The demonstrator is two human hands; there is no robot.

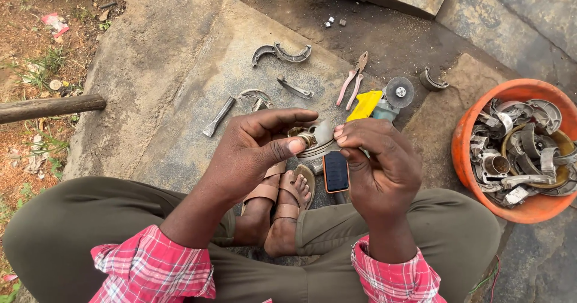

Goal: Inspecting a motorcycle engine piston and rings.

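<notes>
Both hands hold one curved metal brake shoe (pixel 317 141) in front of me, above my sandalled feet. My left hand (pixel 255 150) grips its left end, thumb pressed along the lower edge and fingers arched over the top. My right hand (pixel 378 162) pinches its right end with fingertips bent inward. The middle of the shoe shows between the hands; its ends are hidden by fingers.
On the stone slab lie more brake shoes (pixel 281 53), a flat chisel (pixel 218 117), red-handled pliers (pixel 353 79), a yellow angle grinder (pixel 384 99) and a phone (pixel 335 171). An orange tub (pixel 475 129) of metal parts stands at right. A wooden handle (pixel 51 106) lies left.
</notes>
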